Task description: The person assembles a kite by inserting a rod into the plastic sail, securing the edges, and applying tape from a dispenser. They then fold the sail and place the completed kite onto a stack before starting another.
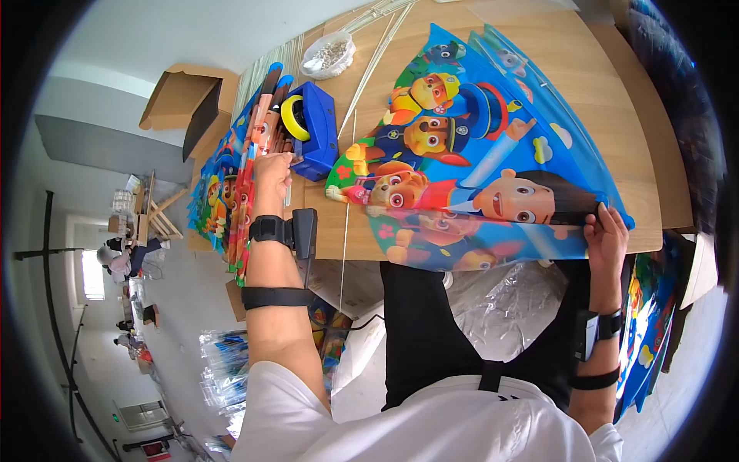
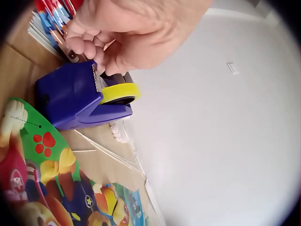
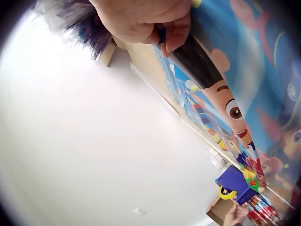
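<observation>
Head view: my left hand [image 1: 273, 173] is out at the blue tape dispenser [image 1: 317, 115], beside the rolled prints [image 1: 240, 196]. My right hand [image 1: 608, 237] is at the blue corner tip of the printed sheet [image 1: 477, 165], which lies on the wooden table [image 1: 635, 173] with its near part reaching over the edge above my lap. I'd call the step: fetching tape while the corner is held.

Left wrist view: fingers curled, thumb tip right at the serrated cutter [image 2: 96, 77], just above the yellow tape [image 2: 120, 92]. Looks like a pinch on the tape's loose end; the strip itself is too small to make out clearly.

Right wrist view: fingers bent in, thumb against them, no real gap, gripping the sheet's tip. The dark-printed edge runs away from my grip as a narrow fold.

Next move, my judgement: a clean tear across the cutter, right pinch kept firm. Slack there could let the fold spring open.
</observation>
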{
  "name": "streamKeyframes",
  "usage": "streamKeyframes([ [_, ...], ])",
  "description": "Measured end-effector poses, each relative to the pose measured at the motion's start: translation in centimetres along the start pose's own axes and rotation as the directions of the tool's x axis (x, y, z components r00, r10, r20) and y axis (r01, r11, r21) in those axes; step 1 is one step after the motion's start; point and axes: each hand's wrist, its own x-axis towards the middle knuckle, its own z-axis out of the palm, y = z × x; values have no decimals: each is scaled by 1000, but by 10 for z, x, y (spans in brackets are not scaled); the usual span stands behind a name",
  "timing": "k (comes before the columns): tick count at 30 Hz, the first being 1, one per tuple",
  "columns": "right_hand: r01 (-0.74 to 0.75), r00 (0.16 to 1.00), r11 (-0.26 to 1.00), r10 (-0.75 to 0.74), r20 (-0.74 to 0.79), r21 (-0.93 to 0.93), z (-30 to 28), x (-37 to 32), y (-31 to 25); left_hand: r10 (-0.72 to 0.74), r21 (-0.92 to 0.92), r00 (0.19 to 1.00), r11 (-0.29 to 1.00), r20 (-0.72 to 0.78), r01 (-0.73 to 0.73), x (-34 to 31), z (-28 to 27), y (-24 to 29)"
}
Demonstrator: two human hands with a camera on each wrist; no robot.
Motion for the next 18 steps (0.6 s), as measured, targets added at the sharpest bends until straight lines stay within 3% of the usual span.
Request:
streamKeyframes([
  [2, 6, 1000, 1000, -6, 1, -15, 0, -1, 0, -100, -105, 993, 989, 60, 106, 5, -1, -2],
  [6, 17, 1000, 999, -16, 20, -28, -2, 0, 1, -110, -189, 987, 973, 113, 130, 3, 1, 0],
  [8, 22, 1000, 999, -22, 17, -34, -1, 0, 2, -101, -359, 981, 921, 163, 154, 6, 2, -4],
  [9, 28, 1000, 999, -27, 12, -39, 0, 0, 2, -101, -360, 981, 920, 164, 155, 8, 1, -11],
  [11, 34, 999, 999, -33, 9, -42, 0, -1, 2, -2, -592, 971, 793, 240, 148, 11, -5, -27],
  [12, 37, 999, 998, -37, 8, -46, 0, -1, 2, -3, -592, 971, 792, 240, 149, 7, -6, -29],
  [14, 42, 999, 998, -41, 10, -57, 1, -2, 2, 14, -752, 959, 624, 285, 214, -1, -9, -34],
  [18, 50, 999, 997, -49, 23, -63, 0, -2, 2, -115, -688, 942, 657, 314, 310, -4, -11, -42],
])
